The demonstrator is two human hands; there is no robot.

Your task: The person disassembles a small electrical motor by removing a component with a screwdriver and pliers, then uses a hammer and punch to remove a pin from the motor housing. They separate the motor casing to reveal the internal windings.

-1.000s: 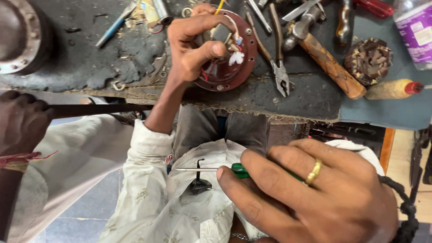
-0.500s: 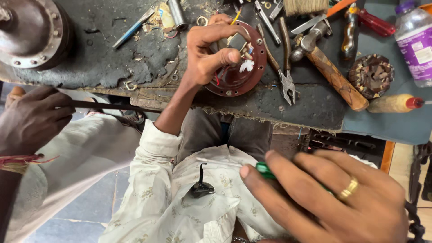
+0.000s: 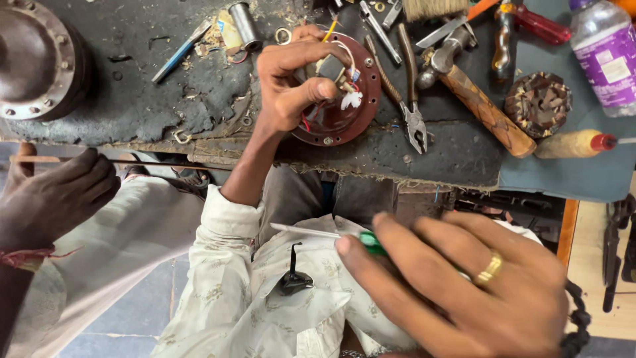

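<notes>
At the front edge of the bench (image 3: 165, 113), my left hand (image 3: 291, 79) is closed on the small part with wires (image 3: 334, 69) at the centre of the round red-brown plate (image 3: 354, 113), thumb and fingers pinching it. White, red and yellow wires stick out around my thumb. That plate lies flat on the bench top, just inside the front edge, about mid-width.

My right hand (image 3: 457, 285) is low and close to the camera, off the bench, over my lap. It grips a green-handled screwdriver (image 3: 331, 235), fingers curled over the handle, the thin shaft pointing left. A gold ring (image 3: 490, 268) sits on one finger.

Just beside the plate on the right lie pliers (image 3: 407, 93), then a hammer with a wooden handle (image 3: 477, 99), then a small wound coil part (image 3: 538, 104) and a tool with a yellowish handle and red collar (image 3: 576, 144) near the right edge. A plastic bottle with a purple label (image 3: 606, 53) stands at the far right corner. A large round metal housing (image 3: 36, 59) sits at the far left corner, with a blue-handled tool (image 3: 179, 53) and a small metal cylinder (image 3: 246, 25) between it and the plate.

Another person's hand (image 3: 56, 199) at the left, below the bench edge, holds a thin rod (image 3: 159, 162).
</notes>
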